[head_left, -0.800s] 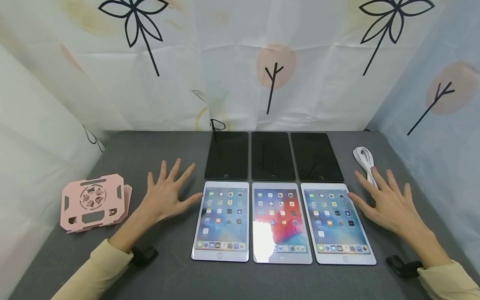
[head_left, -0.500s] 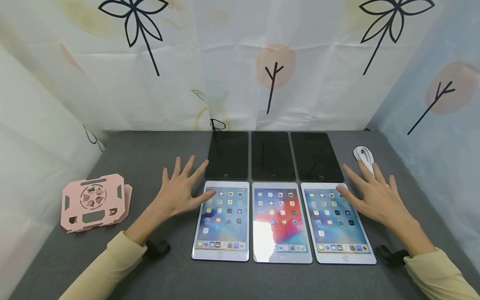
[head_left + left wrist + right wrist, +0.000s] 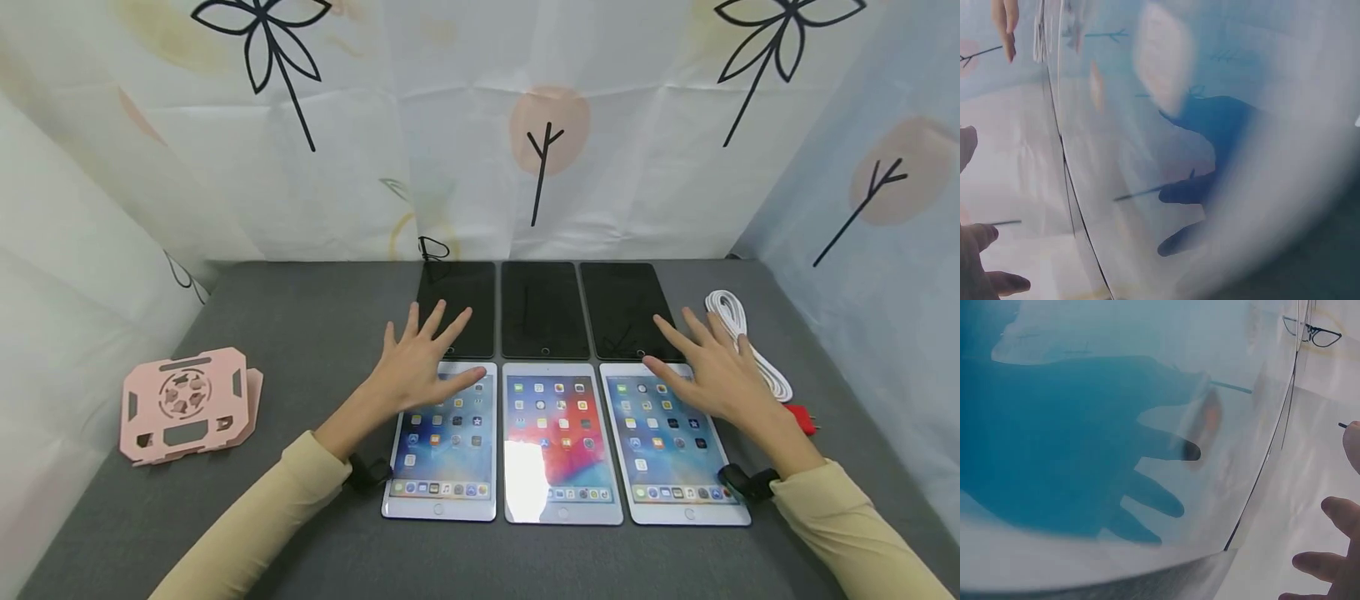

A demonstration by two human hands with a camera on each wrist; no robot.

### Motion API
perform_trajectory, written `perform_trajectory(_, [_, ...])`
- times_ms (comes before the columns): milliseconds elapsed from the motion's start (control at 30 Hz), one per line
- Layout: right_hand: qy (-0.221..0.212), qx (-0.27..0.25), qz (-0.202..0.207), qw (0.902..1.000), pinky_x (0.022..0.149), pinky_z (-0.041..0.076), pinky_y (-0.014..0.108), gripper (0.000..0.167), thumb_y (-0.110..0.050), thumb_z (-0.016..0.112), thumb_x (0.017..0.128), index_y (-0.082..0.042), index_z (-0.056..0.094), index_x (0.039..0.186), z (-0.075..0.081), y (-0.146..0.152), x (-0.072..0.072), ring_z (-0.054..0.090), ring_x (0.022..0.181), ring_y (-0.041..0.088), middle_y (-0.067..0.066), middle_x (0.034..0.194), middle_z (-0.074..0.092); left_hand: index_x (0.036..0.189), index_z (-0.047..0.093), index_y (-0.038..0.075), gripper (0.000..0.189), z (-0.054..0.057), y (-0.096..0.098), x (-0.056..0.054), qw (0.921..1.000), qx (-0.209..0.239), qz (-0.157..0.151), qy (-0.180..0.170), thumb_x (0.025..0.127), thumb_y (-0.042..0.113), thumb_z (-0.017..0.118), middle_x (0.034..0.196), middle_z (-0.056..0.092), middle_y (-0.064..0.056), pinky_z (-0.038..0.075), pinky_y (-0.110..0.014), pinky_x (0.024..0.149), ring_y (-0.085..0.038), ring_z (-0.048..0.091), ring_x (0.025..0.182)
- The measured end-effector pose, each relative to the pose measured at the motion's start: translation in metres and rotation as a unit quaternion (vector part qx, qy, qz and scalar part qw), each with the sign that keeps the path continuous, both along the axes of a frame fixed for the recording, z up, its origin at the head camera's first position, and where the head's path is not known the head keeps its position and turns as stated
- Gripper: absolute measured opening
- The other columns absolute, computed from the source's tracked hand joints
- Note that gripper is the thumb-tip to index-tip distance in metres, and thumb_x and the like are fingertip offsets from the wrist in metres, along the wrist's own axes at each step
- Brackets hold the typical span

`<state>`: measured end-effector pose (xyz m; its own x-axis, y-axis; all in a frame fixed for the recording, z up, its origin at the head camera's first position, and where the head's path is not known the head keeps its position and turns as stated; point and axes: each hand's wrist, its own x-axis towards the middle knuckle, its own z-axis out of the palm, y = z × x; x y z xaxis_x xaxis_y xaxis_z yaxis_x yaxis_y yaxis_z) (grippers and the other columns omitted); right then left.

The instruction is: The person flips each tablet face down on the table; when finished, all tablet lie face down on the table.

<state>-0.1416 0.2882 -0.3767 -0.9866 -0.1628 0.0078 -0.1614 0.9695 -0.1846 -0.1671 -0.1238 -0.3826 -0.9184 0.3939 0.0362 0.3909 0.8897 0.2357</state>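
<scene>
My left hand (image 3: 412, 367), fingers spread straight, is over the upper left part of the left white tablet (image 3: 442, 450) and the lower part of the left black tablet (image 3: 480, 292). With fingers likewise spread, my right hand (image 3: 720, 371) is over the top of the right white tablet (image 3: 675, 458) and the corner of the right black tablet (image 3: 626, 296). Neither hand holds anything; contact with the glass cannot be told. Between them lie the middle white tablet (image 3: 562, 450), screen lit, and the middle black tablet (image 3: 545, 308). Both wrist views show hand reflections in glass.
A pink cut-out panel piece (image 3: 187, 396) lies on the grey table (image 3: 322, 550) at left. On the right are a coiled white cable (image 3: 727, 312) and a red plug (image 3: 802, 419), partly behind the wrist. Printed cloth (image 3: 637, 167) hangs around the table.
Both hands have moved inward over the tablets, the left one rightward and the right one leftward. The red plug has come into sight. The tablets stay where they were.
</scene>
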Motion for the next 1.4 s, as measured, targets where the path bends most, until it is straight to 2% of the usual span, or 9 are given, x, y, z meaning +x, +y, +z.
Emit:
perform_trajectory(100, [-0.007, 0.002, 0.009, 0.9999, 0.111, 0.014, 0.082, 0.081, -0.063, 0.051, 0.098, -0.018, 0.030, 0.162, 0.002, -0.003, -0.003, 0.017, 0.149, 0.061, 0.032, 0.165, 0.023, 0.164, 0.018, 0.035, 0.092, 0.001, 0.017, -0.004, 0.9999, 0.006, -0.011, -0.004, 0.090, 0.077, 0.051, 0.172, 0.018, -0.014, 0.017, -0.081, 0.114, -0.053, 0.011, 0.156])
perform_trajectory(367, [-0.030, -0.005, 0.015, 0.9994, 0.112, 0.017, 0.081, 0.081, -0.064, 0.050, 0.099, -0.019, 0.028, 0.163, 0.005, -0.014, -0.013, 0.017, 0.149, 0.061, 0.031, 0.166, 0.021, 0.165, 0.011, 0.038, 0.092, 0.005, 0.066, -0.017, 0.9988, 0.002, -0.045, -0.019, 0.090, 0.079, 0.047, 0.172, 0.020, -0.013, 0.021, -0.079, 0.114, -0.048, 0.014, 0.157])
perform_trajectory(500, [-0.038, 0.001, 0.017, 0.9991, 0.111, 0.021, 0.081, 0.081, -0.066, 0.048, 0.099, -0.019, 0.029, 0.162, 0.007, -0.017, -0.020, 0.019, 0.148, 0.062, 0.031, 0.166, 0.020, 0.165, 0.011, 0.037, 0.094, 0.004, 0.091, -0.025, 0.9981, 0.014, -0.053, -0.028, 0.090, 0.079, 0.048, 0.170, 0.025, -0.013, 0.029, -0.075, 0.113, -0.045, 0.023, 0.156])
perform_trajectory(733, [-0.060, 0.000, 0.018, 0.9980, 0.105, 0.030, 0.082, 0.081, -0.064, 0.048, 0.100, -0.016, 0.029, 0.162, 0.009, -0.015, -0.032, 0.025, 0.145, 0.064, 0.035, 0.164, 0.022, 0.166, 0.010, 0.034, 0.096, 0.001, 0.126, -0.039, 0.9977, 0.011, -0.046, -0.049, 0.090, 0.078, 0.050, 0.162, 0.040, -0.013, 0.046, -0.063, 0.104, -0.038, 0.046, 0.140])
perform_trajectory(967, [-0.072, -0.026, 0.002, 0.9971, 0.099, 0.041, 0.076, 0.085, -0.058, 0.057, 0.098, -0.007, 0.029, 0.161, 0.005, -0.005, -0.044, 0.042, 0.128, 0.061, 0.041, 0.148, 0.034, 0.166, 0.011, 0.025, 0.106, 0.001, 0.152, -0.046, 0.9960, 0.016, -0.049, -0.073, 0.086, 0.077, 0.058, 0.156, 0.045, -0.015, 0.059, -0.049, 0.089, -0.035, 0.056, 0.131])
perform_trajectory(1133, [-0.081, -0.031, -0.001, 0.9962, 0.095, 0.047, 0.070, 0.090, -0.049, 0.067, 0.095, 0.004, 0.030, 0.157, -0.001, 0.005, -0.054, 0.052, 0.115, 0.055, 0.044, 0.137, 0.042, 0.166, 0.012, 0.021, 0.107, -0.004, 0.169, -0.051, 0.9928, 0.035, -0.045, -0.105, 0.087, 0.073, 0.062, 0.157, 0.045, -0.015, 0.060, -0.044, 0.088, -0.031, 0.062, 0.127])
perform_trajectory(1300, [-0.116, -0.019, -0.005, 0.9930, 0.101, 0.044, 0.071, 0.100, -0.049, 0.071, 0.092, 0.014, 0.025, 0.155, -0.001, 0.010, -0.062, 0.046, 0.126, 0.059, 0.048, 0.143, 0.039, 0.166, 0.017, 0.022, 0.107, -0.011, 0.179, -0.059, 0.9911, 0.044, -0.016, -0.125, 0.085, 0.072, 0.066, 0.157, 0.047, -0.012, 0.056, -0.042, 0.094, -0.027, 0.061, 0.128])
perform_trajectory(1400, [-0.141, -0.012, -0.012, 0.9899, 0.105, 0.039, 0.073, 0.107, -0.052, 0.072, 0.090, 0.016, 0.022, 0.154, 0.001, 0.011, -0.065, 0.039, 0.132, 0.062, 0.049, 0.147, 0.033, 0.165, 0.020, 0.023, 0.108, -0.013, 0.183, -0.065, 0.9907, 0.039, -0.003, -0.130, 0.083, 0.073, 0.067, 0.157, 0.046, -0.010, 0.055, -0.039, 0.091, -0.026, 0.061, 0.127])
